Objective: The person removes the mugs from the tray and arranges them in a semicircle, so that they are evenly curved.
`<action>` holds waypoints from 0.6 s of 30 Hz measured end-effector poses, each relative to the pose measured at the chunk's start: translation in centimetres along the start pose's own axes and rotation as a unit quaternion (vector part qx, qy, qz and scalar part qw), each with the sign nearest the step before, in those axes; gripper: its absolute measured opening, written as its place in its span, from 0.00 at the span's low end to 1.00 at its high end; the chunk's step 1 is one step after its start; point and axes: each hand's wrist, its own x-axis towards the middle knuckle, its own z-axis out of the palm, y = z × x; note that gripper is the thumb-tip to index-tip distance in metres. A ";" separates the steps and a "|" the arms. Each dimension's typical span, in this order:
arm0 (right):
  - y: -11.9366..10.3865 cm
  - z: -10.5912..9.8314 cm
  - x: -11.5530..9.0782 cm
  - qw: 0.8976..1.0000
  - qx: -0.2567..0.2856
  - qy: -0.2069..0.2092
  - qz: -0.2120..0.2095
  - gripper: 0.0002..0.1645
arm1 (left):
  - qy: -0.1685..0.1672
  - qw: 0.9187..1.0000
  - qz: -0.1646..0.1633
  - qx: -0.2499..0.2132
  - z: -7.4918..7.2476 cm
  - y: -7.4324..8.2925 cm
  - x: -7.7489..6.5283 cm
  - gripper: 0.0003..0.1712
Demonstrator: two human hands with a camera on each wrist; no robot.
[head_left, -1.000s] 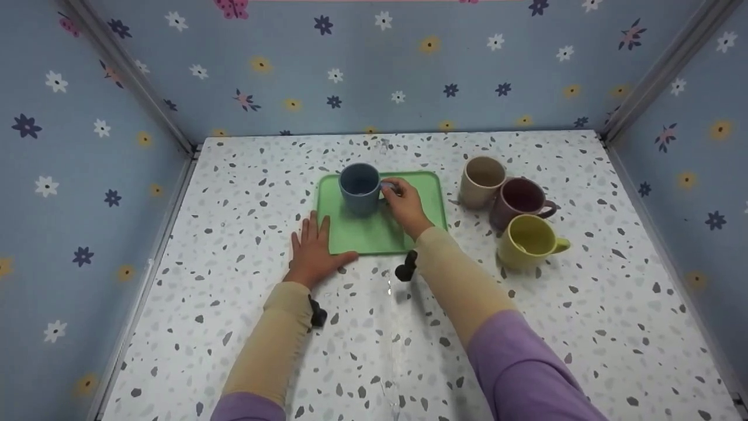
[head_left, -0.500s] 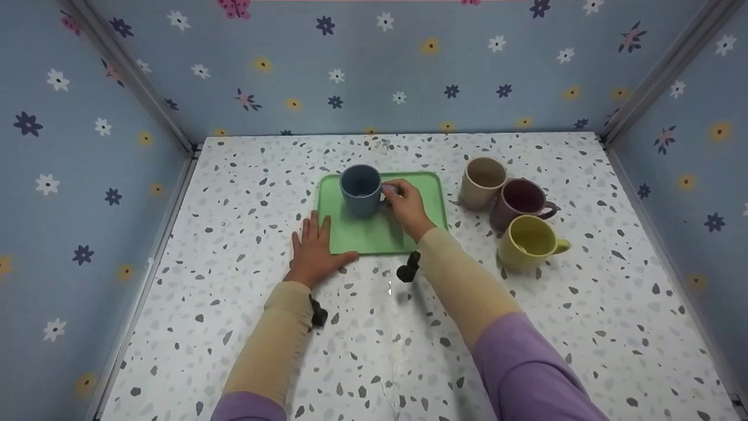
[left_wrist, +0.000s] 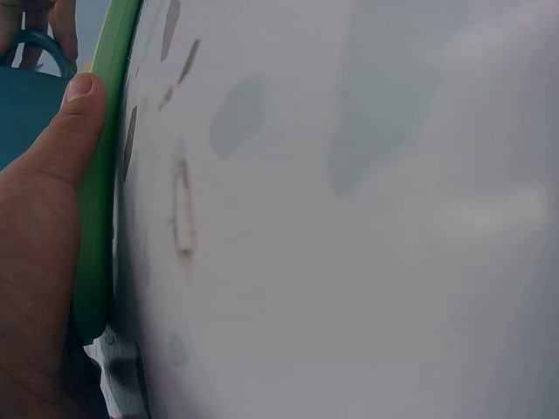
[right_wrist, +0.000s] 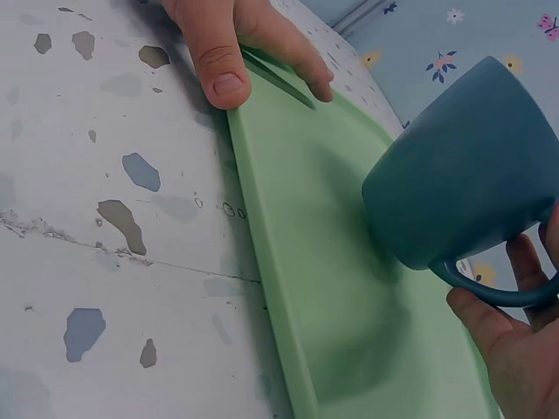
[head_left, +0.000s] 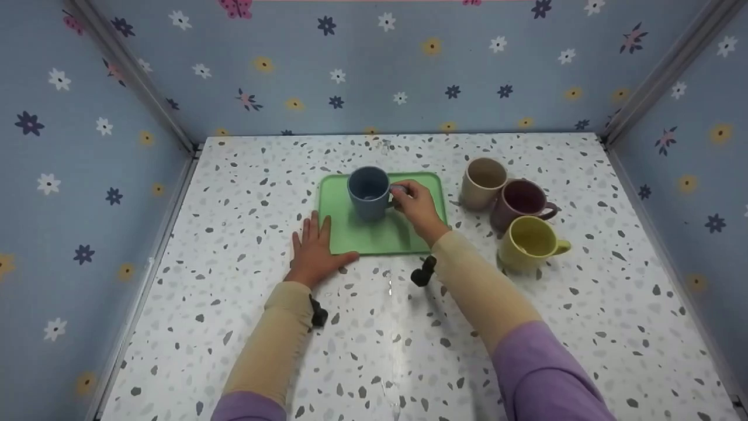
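A blue mug (head_left: 369, 202) is upright over the green tray (head_left: 347, 237) in the head view. My right hand (head_left: 419, 206) pinches its handle from the right, and the handle and fingers (right_wrist: 485, 319) also show in the right wrist view. A shadow lies by the mug's base; whether the base touches the tray, I cannot tell. My left hand (head_left: 312, 254) is spread at the tray's near left corner, fingers along the left side and thumb (left_wrist: 74, 122) against the front edge.
To the right of the tray, a beige mug (head_left: 480, 187), a dark purple mug (head_left: 511, 213) and a yellow mug (head_left: 523, 251) stand close together. Flower-patterned walls (head_left: 397, 64) enclose the speckled white table (head_left: 245, 193) at the back and both sides.
The blue mug has shifted a little to the right across the tray, with my right hand and forearm. My left hand and the tray stay in place.
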 end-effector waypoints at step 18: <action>-2.0 -2.4 -1.7 1.000 -0.003 -0.005 0.007 0.11 | 0.003 1.000 0.000 0.007 -0.1 0.1 0.1 0.71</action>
